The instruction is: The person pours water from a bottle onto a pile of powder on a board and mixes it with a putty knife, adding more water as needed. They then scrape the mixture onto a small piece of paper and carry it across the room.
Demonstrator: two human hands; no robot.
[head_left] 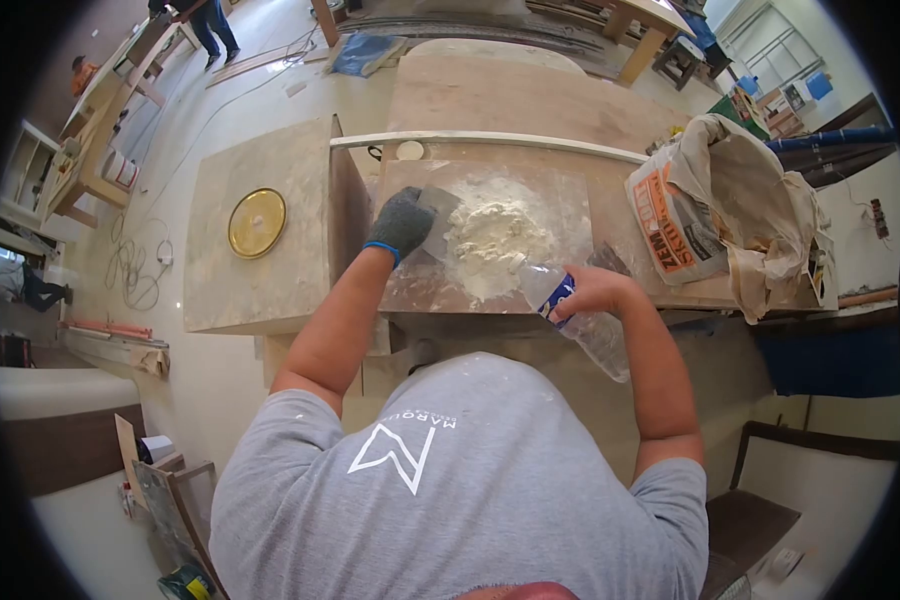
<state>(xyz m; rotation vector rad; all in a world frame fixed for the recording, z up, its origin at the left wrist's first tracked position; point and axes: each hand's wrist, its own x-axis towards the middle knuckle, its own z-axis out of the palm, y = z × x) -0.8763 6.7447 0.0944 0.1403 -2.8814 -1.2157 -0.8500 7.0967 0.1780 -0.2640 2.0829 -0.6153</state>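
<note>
My left hand (403,222), in a grey glove with a blue cuff, is closed on a flat scraper (438,222) at the left edge of a powder pile. The pale powder (497,236) lies heaped on a board on the workbench. Bare fingers of my right hand (592,292) wrap round a clear plastic bottle (602,340) with a blue label. The bottle is tilted, its upper end over the lower right edge of the powder and its base towards me.
An open paper sack (682,215) stands at the bench's right. A yellow round lid (257,223) lies on the box top at left. A long pale strip (490,137) crosses behind the powder. People (208,25) are in the background at left.
</note>
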